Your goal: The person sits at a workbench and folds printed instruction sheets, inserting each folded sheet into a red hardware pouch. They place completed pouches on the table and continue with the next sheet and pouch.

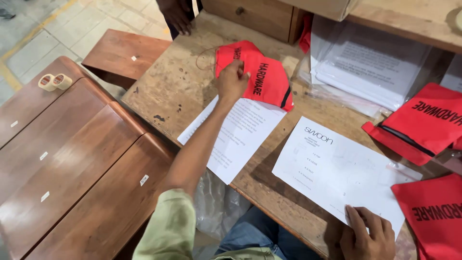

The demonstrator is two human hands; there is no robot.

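My left hand (pixel 232 81) reaches forward across the worn wooden table (pixel 178 86) and grips the edge of a red fabric pouch (pixel 262 72) with black lettering and a black zip. Under my forearm lies a white printed sheet (pixel 240 137). My right hand (pixel 368 236) rests flat at the near table edge, fingers pressing down the corner of a second white printed sheet (pixel 332 166). Nothing is in that hand.
More red pouches (pixel 423 123) lie at the right, another at the lower right (pixel 433 214). A stack of papers in clear plastic bags (pixel 365 67) sits at the back. Another person's hand (pixel 177 17) is at the table's far edge. Two tape rolls (pixel 54 82) rest on dark wooden furniture at the left.
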